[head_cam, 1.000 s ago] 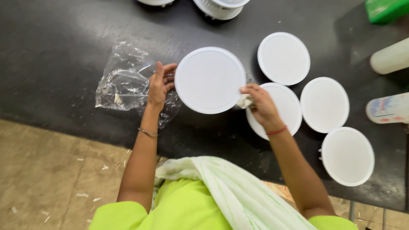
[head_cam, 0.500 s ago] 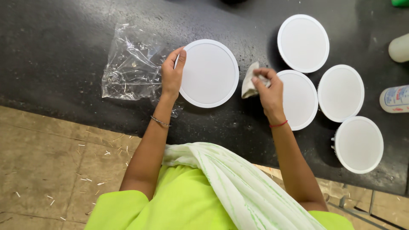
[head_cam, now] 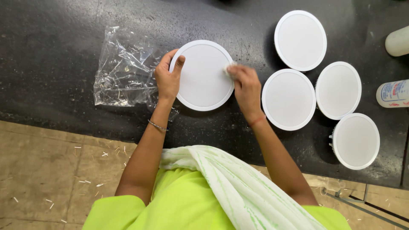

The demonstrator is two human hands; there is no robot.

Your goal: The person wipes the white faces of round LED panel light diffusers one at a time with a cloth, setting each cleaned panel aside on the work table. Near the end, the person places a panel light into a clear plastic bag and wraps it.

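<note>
The person stands at a black tabletop and works on one round white disc, a flat panel with a raised white rim, lying flat near the middle of the surface. The left hand steadies it at its left edge, thumb and forefinger spread along the rim and the other fingers curled against the side. The right hand comes over the disc's right edge, its fingers pressed together and pinching a small white cloth against the face of the panel, so I judge that this disc is being wiped. How much of its face has been covered I cannot tell; it looks evenly white all over. To the right lie four more discs of the same kind: one far, one beside the working hand, one further right and one nearest the tabletop's near edge, this last tilted a little so its body shows beneath. Whether those four are already wiped or still waiting, the look of them does not say. Left of the working disc lies a crumpled clear plastic bag, empty and flattened, probably the wrapper of one disc. At the far right edge a plain white bottle lies cut off by the view, and below it a white bottle with a blue and red label lies on its side.
</note>
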